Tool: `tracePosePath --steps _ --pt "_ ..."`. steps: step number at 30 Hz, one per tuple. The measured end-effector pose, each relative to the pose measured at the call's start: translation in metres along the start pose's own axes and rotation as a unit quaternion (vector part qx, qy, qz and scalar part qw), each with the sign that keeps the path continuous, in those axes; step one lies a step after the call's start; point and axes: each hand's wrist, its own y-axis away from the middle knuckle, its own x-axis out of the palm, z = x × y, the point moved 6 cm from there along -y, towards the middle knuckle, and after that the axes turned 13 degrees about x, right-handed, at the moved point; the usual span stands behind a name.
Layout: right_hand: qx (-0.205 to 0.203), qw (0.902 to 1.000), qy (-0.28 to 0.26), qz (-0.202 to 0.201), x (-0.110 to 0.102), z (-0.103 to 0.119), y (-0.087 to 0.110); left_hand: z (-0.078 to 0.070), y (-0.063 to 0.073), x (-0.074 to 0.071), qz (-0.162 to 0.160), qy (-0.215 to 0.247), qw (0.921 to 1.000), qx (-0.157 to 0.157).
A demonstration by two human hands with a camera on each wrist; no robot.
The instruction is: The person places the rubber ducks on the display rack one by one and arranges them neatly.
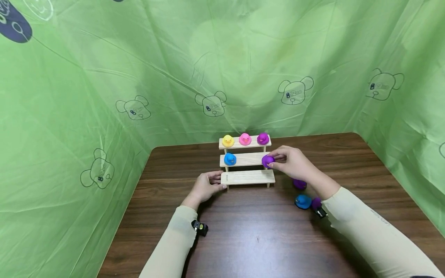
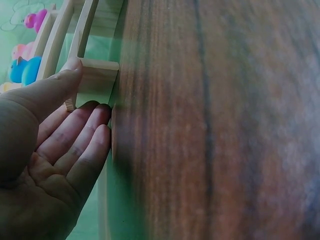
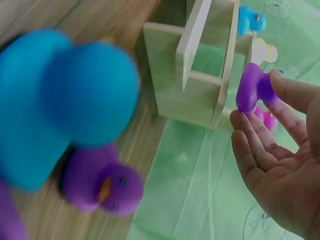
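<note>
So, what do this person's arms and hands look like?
The left hand and right hand wear no gloves. The left sleeve and right sleeve are long and pale cream, the right faintly marked. A small black device sits by each cuff.

1. The right hand is covering part of the purple duck it is pinching;
2. in the right wrist view, the left edge is cutting off a blurry blue duck;
3. the low shelf is showing marks too small to read.

Purple duck in fingers (shelf nearby)
</note>
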Motion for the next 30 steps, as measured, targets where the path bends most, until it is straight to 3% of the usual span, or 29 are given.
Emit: tracePosePath --steps 15,30 --pt "0.001 0.9989 0.046 -0.013 0.04 0.034 -0.028 -0.003 0.0 0.0 0.0 0.001 1.0 0.003" --pt "0.014 0.9972 0.07 -0.021 0.056 0.04 -0.04 -0.003 0.0 0.0 0.001 -0.003 1.0 0.008"
